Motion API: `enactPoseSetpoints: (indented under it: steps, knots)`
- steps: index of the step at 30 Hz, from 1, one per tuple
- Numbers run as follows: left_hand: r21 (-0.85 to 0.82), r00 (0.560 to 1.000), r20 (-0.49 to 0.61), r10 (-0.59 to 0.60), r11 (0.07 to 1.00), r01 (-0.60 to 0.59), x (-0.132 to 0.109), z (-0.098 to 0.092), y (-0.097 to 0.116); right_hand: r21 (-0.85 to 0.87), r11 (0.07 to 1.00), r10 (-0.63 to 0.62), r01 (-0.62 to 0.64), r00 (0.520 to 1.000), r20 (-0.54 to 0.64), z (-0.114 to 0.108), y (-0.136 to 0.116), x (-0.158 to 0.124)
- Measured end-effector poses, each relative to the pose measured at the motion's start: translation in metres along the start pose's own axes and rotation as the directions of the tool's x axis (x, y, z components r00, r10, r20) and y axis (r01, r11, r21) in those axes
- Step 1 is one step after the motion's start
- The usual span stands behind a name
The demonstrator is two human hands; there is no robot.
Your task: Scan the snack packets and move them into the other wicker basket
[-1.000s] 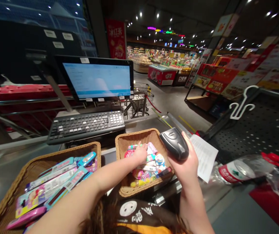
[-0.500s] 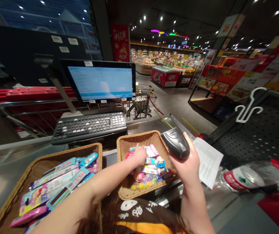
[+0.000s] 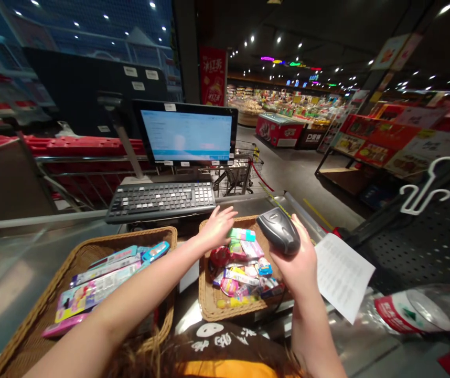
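In the head view my right hand (image 3: 298, 262) is wrapped round a black barcode scanner (image 3: 279, 231), held above the right rim of a small wicker basket (image 3: 208, 310). My left hand (image 3: 219, 228) is over that basket's back left corner, fingers stretched out and spread. Its thumb side is close to a teal and green packet (image 3: 242, 234); whether they touch is unclear. Small colourful packaged goods fill the basket, among them a pink round one (image 3: 229, 286) and a yellow one (image 3: 236, 301). My left forearm partly covers a larger wicker basket (image 3: 172, 262) holding long packages (image 3: 99, 289).
Behind the baskets stand a keyboard (image 3: 162, 200) and a lit monitor (image 3: 188, 135). To the right are a printed paper sheet (image 3: 343, 275), a large plastic bottle (image 3: 414, 310) lying down, and a white hook (image 3: 425, 186) on a black perforated panel (image 3: 441, 241).
My left hand has lifted from among the goods to the basket's back left corner, its fingers now spread. My view has turned left. The scanner stays in my right hand.
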State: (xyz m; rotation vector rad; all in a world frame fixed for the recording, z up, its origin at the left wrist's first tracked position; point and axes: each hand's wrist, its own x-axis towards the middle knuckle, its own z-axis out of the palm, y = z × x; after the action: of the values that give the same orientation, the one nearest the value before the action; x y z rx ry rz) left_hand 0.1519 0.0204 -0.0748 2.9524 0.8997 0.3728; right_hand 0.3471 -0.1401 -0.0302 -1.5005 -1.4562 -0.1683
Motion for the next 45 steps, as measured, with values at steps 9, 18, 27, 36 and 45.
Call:
enactPoseSetpoints:
  steps: [9, 18, 27, 36, 45]
  knots:
    - [0.087, 0.977, -0.215, -0.005, 0.996, 0.025, -0.019, -0.032, -0.016, -0.059, 0.992, -0.105, 0.110, 0.991, 0.082, 0.008, -0.015, -0.003]
    - [0.228, 0.904, -0.423, -0.059, 0.959, 0.169, -0.045, -0.097, -0.038, 0.001, 0.976, -0.214, 0.216, 0.967, 0.142, 0.023, -0.059, 0.003]
    - [0.294, 0.861, -0.493, -0.127, 0.907, 0.302, -0.085, -0.133, -0.065, 0.004, 0.960, -0.275, 0.279, 0.945, 0.176, 0.043, -0.093, -0.003]
    - [0.277, 0.854, -0.498, -0.151, 0.905, 0.322, -0.119, -0.143, -0.079, 0.026, 0.953, -0.300, 0.301, 0.929, 0.215, 0.056, -0.122, -0.016]
    - [0.221, 0.852, -0.492, -0.178, 0.921, 0.320, -0.151, -0.146, -0.091, 0.051, 0.948, -0.317, 0.314, 0.913, 0.259, 0.069, -0.145, -0.029]
